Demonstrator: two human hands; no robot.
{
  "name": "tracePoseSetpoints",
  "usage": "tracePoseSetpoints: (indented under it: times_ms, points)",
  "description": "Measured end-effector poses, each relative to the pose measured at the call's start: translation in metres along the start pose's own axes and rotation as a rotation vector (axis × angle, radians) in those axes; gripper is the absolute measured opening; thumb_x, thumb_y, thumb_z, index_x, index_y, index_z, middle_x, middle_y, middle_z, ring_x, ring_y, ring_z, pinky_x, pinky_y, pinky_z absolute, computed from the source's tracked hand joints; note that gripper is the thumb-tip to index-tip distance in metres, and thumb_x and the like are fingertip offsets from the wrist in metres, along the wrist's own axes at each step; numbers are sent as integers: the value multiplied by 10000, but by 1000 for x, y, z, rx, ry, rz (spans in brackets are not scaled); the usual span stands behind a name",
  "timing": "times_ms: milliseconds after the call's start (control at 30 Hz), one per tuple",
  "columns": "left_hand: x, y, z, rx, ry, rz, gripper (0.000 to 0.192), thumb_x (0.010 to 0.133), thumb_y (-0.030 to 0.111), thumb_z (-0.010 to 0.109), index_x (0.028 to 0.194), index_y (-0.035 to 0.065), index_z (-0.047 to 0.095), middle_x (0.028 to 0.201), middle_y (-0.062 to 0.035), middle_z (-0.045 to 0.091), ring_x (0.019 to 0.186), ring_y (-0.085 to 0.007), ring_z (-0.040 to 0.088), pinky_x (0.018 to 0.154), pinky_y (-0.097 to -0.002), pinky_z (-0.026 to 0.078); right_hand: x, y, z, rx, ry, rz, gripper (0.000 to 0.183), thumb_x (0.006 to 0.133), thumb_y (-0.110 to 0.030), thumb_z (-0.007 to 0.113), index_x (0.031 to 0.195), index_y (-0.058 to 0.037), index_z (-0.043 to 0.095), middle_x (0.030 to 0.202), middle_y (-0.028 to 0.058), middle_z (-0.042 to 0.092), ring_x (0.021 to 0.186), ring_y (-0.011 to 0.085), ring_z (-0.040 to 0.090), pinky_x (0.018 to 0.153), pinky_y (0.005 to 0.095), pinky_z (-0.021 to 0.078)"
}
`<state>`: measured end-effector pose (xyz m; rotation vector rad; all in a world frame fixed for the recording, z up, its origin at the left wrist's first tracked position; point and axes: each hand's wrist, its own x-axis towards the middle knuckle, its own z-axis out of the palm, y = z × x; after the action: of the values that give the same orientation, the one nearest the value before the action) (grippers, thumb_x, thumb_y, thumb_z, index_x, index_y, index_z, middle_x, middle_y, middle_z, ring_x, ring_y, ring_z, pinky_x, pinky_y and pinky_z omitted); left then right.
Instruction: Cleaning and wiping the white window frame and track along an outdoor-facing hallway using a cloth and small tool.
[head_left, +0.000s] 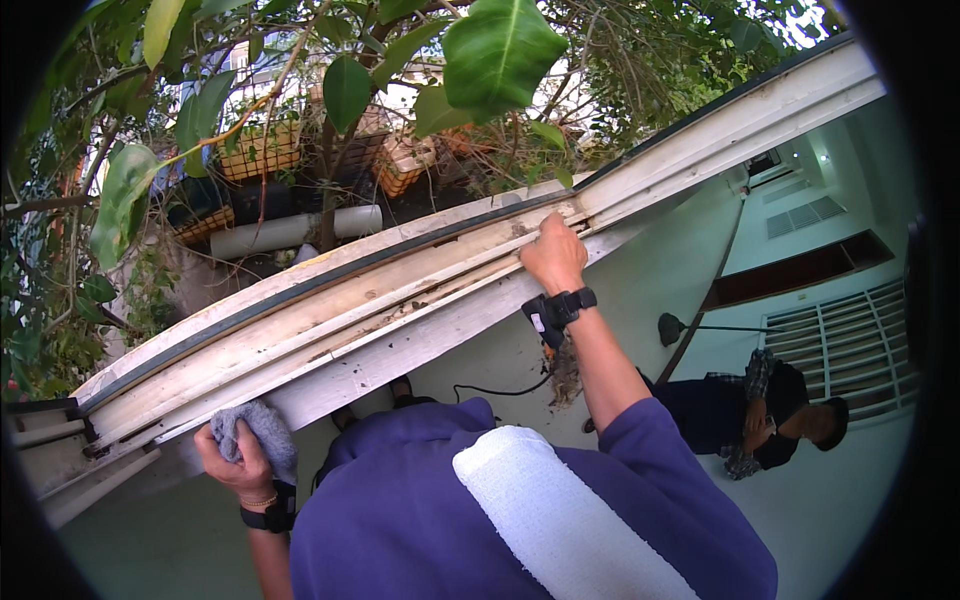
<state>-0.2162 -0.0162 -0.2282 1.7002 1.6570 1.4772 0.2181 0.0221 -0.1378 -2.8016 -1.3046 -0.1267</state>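
Note:
My left hand (238, 459), at the lower left, grips a bunched grey cloth (264, 433) against the inner edge of a white window sill (352, 367). Further right, my right hand (556, 251) is closed over the window track (420, 291), near a joint in the frame; whether its fingers hold something small is hidden. Dark dirt and crumbs lie in the track between the two hands. A dark rubber strip (315, 283) runs along the frame's outer side. Each wrist bears a black strap, the right one with a black device on it.
Leafy branches (502, 60) hang close outside the frame, over yellow crates (261, 152) and a white pipe (296, 231). Debris (564, 379) and a black cable lie on the floor inside. Another person (780, 420) is at the right, near a barred window. A white towel (555, 517) hangs over my shoulder.

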Motion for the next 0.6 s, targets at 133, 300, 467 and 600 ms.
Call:
tracePoseSetpoints:
  times_ms: [133, 300, 467, 600]
  points:
    - [0, -3, 0, -35, -12, -15, 155, 775, 56, 609, 880, -15, 521, 716, -111, 536, 633, -199, 516, 619, -308, 435, -14, -13, 2, 79, -5, -2, 304, 674, -133, 609, 928, 17, 533, 813, 254, 634, 795, 407, 623, 732, 464, 484]
    - [1, 1, 1, -27, -29, -19, 164, 771, 60, 616, 880, -15, 520, 710, -113, 535, 624, -211, 520, 619, -317, 440, -44, -45, -3, 151, -1, -102, 282, 681, -149, 615, 872, 30, 508, 743, 260, 625, 730, 421, 623, 705, 483, 486]
    - [-3, -6, -3, -4, -37, -8, 153, 788, 64, 599, 890, -16, 519, 727, -104, 535, 655, -193, 518, 640, -308, 436, -65, -71, -7, 240, -21, -216, 285, 667, -156, 620, 830, 42, 495, 678, 238, 615, 662, 405, 619, 664, 484, 487]
    - [-1, -3, -3, -10, -69, -11, 139, 804, 67, 585, 896, -12, 517, 758, -96, 539, 688, -171, 513, 666, -293, 435, -81, -90, -8, 265, -40, -278, 283, 668, -156, 616, 827, 46, 496, 660, 240, 609, 637, 404, 615, 635, 486, 488]
